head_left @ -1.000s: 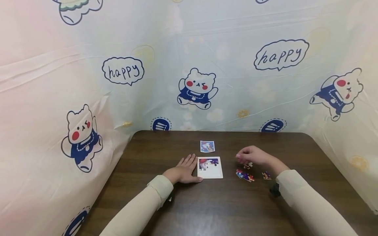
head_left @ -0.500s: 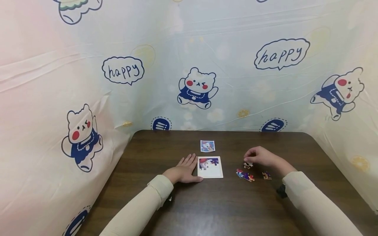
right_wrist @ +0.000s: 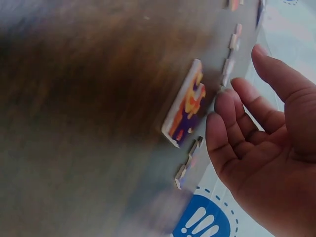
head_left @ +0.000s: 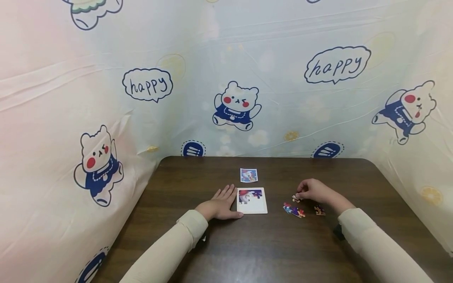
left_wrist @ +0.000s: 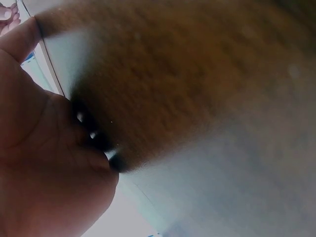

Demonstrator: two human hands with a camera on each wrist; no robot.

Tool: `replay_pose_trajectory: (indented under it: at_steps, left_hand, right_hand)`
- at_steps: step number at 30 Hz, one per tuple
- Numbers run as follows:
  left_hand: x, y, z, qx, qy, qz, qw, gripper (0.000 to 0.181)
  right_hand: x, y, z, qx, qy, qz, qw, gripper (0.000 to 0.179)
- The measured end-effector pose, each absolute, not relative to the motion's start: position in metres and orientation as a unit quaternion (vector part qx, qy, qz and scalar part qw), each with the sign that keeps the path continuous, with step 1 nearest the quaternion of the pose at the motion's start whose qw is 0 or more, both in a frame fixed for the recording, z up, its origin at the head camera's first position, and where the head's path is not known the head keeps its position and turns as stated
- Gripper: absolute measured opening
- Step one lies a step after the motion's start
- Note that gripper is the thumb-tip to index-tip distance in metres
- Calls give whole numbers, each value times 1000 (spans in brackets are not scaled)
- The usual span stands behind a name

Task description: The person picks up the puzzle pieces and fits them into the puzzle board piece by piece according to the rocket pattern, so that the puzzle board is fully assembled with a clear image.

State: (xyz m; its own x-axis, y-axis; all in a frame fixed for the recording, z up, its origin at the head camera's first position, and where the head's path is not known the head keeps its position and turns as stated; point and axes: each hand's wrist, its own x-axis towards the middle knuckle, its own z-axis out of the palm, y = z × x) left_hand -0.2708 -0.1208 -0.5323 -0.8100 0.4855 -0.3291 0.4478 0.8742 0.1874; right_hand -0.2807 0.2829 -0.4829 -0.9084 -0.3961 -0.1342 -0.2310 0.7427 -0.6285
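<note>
Table (head_left: 247, 251), lower half of frame: dk brown woodgrain. Backdrop cloth (head_left: 276, 39), upper half: pale blue mid, pinkish far L, cream far R; prints = white bears (head_left: 232, 115) w/ navy tops + red cheeks, navy-outlined "happy" bubbles (head_left: 147, 84), navy badges (head_left: 192, 149) w/ white marks, orange slices (head_left: 291, 136). Both sleeves (head_left: 166, 247), btm L & R: cream. Centre: white puzzle board (head_left: 260, 207), pic part red/purple/white. Above it, sm. card (head_left: 249, 175): blue bkgd, white figure, pale border. R of centre, loose pcs (head_left: 293, 210): blue, purple, red. R-wrist view, mid-frame pc (right_wrist: 188, 106): orange/yellow/purple, pale edge.

Puzzle board (head_left: 253, 208) on tbl (head_left: 247, 247), card (head_left: 249, 175) behind it, loose pcs (head_left: 293, 211) to R, another pc (head_left: 319, 211) farther R.
</note>
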Motion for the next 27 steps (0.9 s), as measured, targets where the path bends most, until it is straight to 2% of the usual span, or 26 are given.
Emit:
replay_pose_trajectory:
  at_steps: [8,20,27]
  left_hand:
    - [-267,-120,-529,249,950,60,179,116]
    - [-271,-120,-535,245,951,45,183,119]
    - [-267,-119,-527,249,949,57,185,116]
  right_hand:
    - [-281,276,-488,-165,934,-292,124,27]
    - [-281,273,-490,-169,931,-296,130,30]
    - [-282,274,-487,-182,917,-334,120,21]
